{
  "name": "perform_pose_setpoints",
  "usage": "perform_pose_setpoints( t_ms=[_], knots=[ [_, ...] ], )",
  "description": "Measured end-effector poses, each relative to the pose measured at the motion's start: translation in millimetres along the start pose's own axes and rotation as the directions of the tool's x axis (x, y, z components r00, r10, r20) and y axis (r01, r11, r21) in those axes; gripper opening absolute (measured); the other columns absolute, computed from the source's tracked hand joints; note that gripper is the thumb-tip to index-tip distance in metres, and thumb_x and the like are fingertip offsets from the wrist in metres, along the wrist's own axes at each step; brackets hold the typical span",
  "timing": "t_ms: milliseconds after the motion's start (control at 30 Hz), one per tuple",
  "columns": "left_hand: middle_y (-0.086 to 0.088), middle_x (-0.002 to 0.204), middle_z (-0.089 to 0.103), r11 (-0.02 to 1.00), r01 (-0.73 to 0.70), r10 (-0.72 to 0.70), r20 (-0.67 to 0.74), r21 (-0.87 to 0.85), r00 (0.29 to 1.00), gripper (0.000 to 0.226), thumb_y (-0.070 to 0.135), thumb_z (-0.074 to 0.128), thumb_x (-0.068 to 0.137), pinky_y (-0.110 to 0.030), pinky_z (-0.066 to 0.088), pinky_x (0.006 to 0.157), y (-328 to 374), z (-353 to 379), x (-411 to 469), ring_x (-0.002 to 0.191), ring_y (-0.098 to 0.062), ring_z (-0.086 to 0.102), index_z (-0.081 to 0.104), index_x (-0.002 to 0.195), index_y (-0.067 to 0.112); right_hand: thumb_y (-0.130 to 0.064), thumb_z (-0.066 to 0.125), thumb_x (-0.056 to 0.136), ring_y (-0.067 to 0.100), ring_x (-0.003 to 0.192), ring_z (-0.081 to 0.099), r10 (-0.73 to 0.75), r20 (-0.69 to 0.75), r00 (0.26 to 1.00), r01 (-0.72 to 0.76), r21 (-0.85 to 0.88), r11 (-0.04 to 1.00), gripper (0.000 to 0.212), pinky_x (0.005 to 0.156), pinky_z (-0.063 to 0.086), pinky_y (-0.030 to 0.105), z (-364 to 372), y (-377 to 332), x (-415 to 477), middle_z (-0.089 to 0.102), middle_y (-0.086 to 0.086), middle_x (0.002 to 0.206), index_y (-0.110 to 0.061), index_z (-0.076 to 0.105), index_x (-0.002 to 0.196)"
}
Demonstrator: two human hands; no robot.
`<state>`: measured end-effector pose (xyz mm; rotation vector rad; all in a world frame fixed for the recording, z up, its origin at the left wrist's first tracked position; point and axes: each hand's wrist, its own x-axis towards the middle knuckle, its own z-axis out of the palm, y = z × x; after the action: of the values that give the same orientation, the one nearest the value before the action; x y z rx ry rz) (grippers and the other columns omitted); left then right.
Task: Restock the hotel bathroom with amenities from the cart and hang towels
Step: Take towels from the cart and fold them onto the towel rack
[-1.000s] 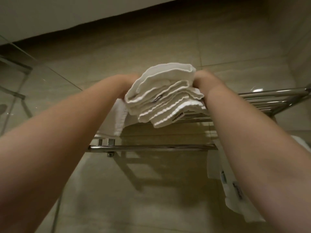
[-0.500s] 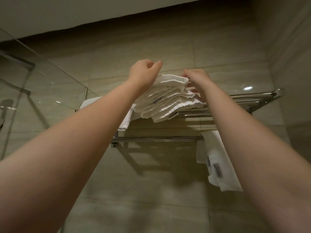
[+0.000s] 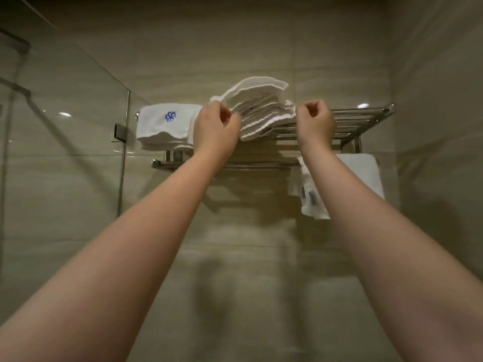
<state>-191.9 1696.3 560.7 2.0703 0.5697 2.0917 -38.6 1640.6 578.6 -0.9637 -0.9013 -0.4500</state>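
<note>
The left hand [image 3: 217, 126] pinches the left edge of the towel stack [image 3: 257, 105]. The right hand [image 3: 316, 121] curls at the right edge, its grip unclear. Between them the stack rests on the rack [image 3: 363, 118], probably being squared so it sits steadily.

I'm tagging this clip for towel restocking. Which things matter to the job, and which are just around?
Job: folded towel stack, towel rack, left hand, right hand, logo towel, hanging towel.
Around: glass shower panel, tiled wall.
</note>
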Motion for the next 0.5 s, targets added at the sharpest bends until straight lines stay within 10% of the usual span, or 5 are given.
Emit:
perform_pose_setpoints(
  t_ms=[500],
  knots=[
    [-0.004, 0.096, 0.058, 0.798, 0.592, -0.483, 0.471, -0.109, 0.738, 0.020, 0.032, 0.051, 0.092, -0.032, 0.043, 0.081, -16.4, -12.4, -157.9, 0.090, -0.018, 0.053, 0.051, 0.075, 0.021, -0.018, 0.056, 0.084, 0.014, 0.065, 0.053, 0.416, 0.169, 0.894, -0.390, -0.166, 0.906, 0.022, 0.065, 0.043, 0.028, -90.8, 33.0, -146.6, 0.059, -0.004, 0.063, -0.021, 0.053, 0.062]
  ],
)
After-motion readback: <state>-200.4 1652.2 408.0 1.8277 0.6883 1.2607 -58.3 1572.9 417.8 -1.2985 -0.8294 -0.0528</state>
